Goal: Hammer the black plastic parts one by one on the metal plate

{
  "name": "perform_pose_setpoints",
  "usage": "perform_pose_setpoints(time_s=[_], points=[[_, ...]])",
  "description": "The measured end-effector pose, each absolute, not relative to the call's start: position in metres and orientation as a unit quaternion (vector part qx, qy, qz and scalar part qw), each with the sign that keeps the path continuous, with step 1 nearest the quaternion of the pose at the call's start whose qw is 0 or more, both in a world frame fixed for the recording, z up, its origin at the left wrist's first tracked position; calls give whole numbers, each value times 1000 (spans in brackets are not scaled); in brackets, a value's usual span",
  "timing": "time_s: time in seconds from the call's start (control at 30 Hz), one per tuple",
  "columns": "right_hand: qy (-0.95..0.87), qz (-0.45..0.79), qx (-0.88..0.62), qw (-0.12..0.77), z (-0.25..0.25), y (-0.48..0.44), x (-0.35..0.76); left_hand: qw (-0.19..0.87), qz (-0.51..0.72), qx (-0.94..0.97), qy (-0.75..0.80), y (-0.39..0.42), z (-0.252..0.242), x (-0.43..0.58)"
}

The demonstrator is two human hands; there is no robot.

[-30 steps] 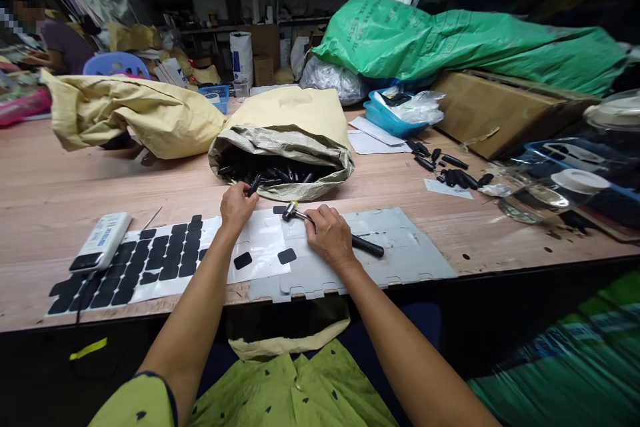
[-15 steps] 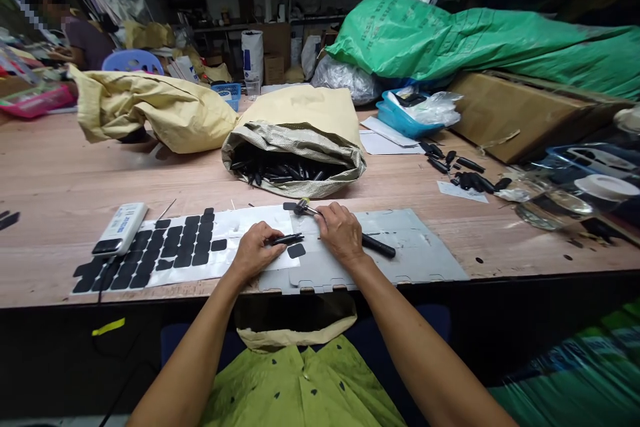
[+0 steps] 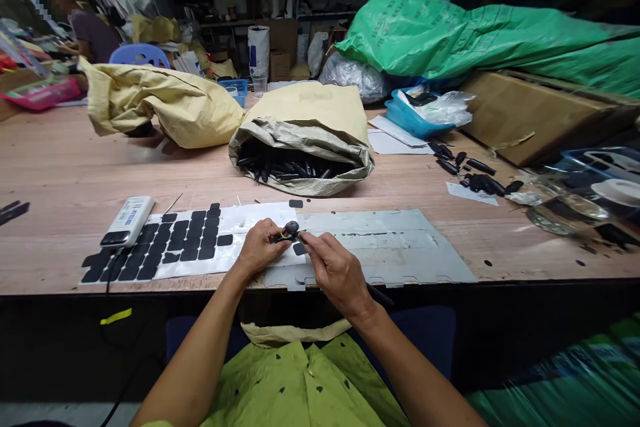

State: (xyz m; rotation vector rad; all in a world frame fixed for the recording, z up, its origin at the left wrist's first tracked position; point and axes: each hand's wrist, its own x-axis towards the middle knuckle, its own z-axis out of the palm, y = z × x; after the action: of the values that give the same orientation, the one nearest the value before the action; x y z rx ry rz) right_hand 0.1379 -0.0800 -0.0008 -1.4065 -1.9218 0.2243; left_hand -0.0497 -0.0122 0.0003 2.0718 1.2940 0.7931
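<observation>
Lower centre of frame: left hand (image 3: 260,248) clamped on a small black part (image 3: 278,238); right hand (image 3: 336,271) grips a hammer (image 3: 291,229) touching it, above the counter (image 3: 75,180).

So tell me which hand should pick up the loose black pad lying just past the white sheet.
Probably the left. The left hand only pinches a small black part, while the right hand grips the hammer. The loose black pad lies just beyond both, a little nearer the left.
</observation>
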Motion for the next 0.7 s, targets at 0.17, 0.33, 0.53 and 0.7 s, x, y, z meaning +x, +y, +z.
perform_pose_setpoints(time_s=[0.17, 0.33, 0.53, 0.7], points=[[-753, 52, -571, 322, -2, -81, 139, 287, 293, 771, 486, -13, 2, -50], [-724, 50, -596, 344, 1, -81, 145, 288, 294, 771, 486, -13, 2, -50], [-738, 29, -597, 313, -3, -80, 150, 287, 297, 771, 485, -13, 1, -50], [-701, -31, -639, 316, -2, -57, 164, 267, 295, 776, 490, -13, 0, -49]])
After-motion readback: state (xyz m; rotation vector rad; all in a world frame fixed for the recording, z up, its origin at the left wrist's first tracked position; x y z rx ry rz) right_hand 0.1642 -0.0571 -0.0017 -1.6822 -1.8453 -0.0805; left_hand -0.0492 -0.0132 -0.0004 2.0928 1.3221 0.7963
